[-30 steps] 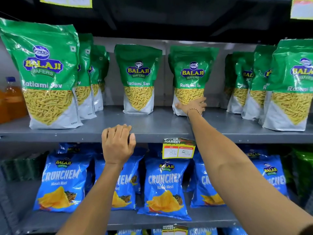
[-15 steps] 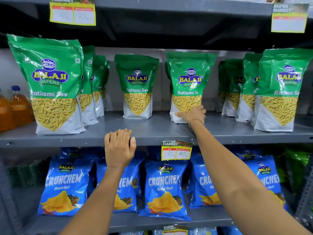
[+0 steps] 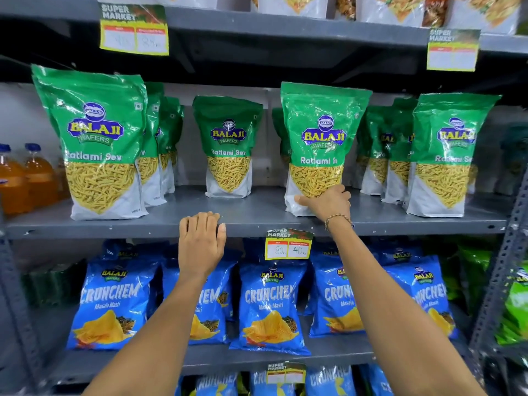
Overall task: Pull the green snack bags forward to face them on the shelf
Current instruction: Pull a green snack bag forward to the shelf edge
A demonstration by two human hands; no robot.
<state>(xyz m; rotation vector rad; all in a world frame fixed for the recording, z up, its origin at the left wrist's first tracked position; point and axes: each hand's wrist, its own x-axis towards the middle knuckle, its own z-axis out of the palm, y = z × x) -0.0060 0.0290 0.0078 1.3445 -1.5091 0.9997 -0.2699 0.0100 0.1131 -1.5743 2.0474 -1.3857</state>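
Green Ratlami Sev snack bags stand upright on the grey middle shelf. My right hand grips the bottom of one green bag, which stands near the shelf's front edge, right of centre. My left hand rests over the shelf's front lip with fingers curled on it, holding no bag. A single green bag stands further back in the middle. A large front bag leads a row at the left. Another front bag leads a row at the right.
Orange drink bottles stand at the shelf's far left. Blue Crunchem bags fill the shelf below. A yellow price tag hangs on the shelf lip between my hands. More tags hang on the shelf above.
My right hand has drawn its green bag forward from the back toward the shelf's front edge. The left hand stays on the lip. The camera view has tilted upward.
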